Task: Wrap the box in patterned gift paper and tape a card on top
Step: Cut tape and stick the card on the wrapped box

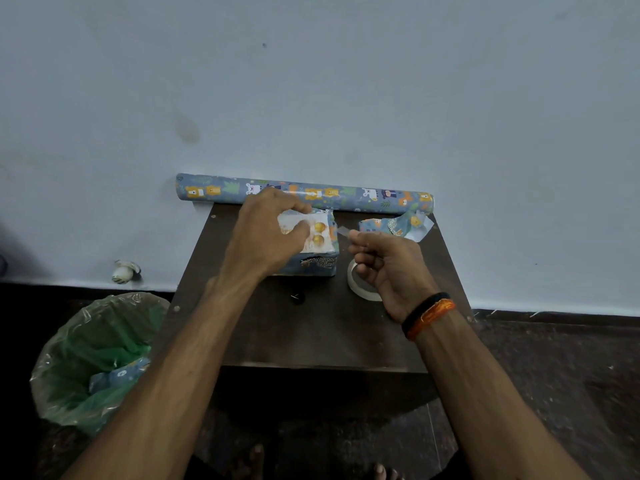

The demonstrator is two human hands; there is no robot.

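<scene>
A box (317,266) wrapped in blue animal-patterned paper stands on a small dark table (311,334). On its top lies a white card (320,233) with gold round shapes. My left hand (270,233) holds the card down on the box, with the thumb and fingers pressed on its left part. Just right of the box, my right hand (384,261) pinches a short strip of clear tape (343,232) between thumb and forefinger. A roll of tape (360,289) sits under that hand; whether the lower fingers hold it is unclear.
A roll of the same gift paper (346,197) lies along the table's far edge by the wall. A paper offcut (398,226) sits at the back right. A small black object (297,297) lies mid-table. A lined bin (93,358) stands left on the floor.
</scene>
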